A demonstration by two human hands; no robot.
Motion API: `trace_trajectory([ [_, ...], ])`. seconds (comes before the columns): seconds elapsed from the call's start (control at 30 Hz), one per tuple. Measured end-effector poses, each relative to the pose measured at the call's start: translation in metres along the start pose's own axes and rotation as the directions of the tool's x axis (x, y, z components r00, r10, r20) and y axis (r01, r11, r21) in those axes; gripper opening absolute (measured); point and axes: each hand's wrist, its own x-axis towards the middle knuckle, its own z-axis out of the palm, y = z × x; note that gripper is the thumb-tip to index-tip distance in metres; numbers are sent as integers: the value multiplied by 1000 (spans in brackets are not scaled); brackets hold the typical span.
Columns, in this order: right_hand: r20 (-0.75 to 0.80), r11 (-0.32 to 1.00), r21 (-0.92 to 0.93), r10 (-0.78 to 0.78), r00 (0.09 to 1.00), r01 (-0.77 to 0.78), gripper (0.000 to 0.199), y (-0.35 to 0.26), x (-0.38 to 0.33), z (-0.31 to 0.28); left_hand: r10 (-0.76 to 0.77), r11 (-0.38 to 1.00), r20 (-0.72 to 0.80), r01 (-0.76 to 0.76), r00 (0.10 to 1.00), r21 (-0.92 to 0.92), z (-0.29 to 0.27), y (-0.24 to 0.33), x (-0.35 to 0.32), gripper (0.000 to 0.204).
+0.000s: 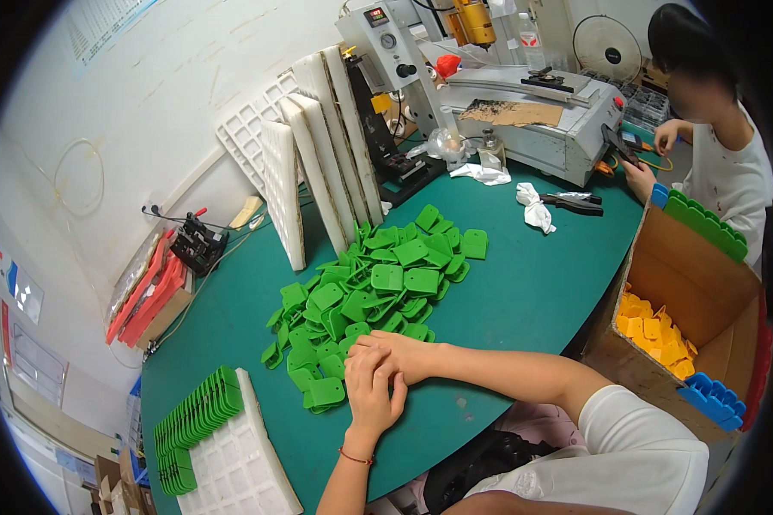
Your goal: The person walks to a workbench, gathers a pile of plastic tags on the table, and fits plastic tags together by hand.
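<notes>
My left hand (370, 393), with a red cord at the wrist, and my right hand (410, 356) meet at the front of a heap of green plastic pieces (386, 277). The fingers of both hands are curled and overlap, so whatever they hold is hidden. Each green piece is a flat, rounded tab, many with a small hole. To the left, a white gridded tray (236, 459) lies on the table, with rows of upright green pieces (199, 410) along its far and left parts.
White gridded panels (322, 163) stand behind the heap. On the green table (524, 300) lie pliers (575, 202) and crumpled tissue (535, 209) beside a grey machine (532, 129). At right, a cardboard box (687, 275) holds yellow pieces (657, 335); a person (730, 154) sits beyond.
</notes>
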Motion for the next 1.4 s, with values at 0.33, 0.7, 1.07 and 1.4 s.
trace_trajectory([
  [0.33,-20,1000,0,20,1000,-20,35,-2,1,-1,-11,1000,16,12,1000,-9,0,0,0,28],
  [0.7,-23,1000,18,-2,1000,2,32,-2,1,-2,-3,1000,-3,3,1000,-7,1,-1,-1,28],
  [1.07,-8,999,1,43,999,-43,36,-3,3,-2,15,999,26,-16,1000,34,0,-1,0,28],
  [1.4,8,1000,6,19,1000,-19,38,-2,1,-2,5,1000,-1,-5,1000,-3,1,-2,-2,29],
])
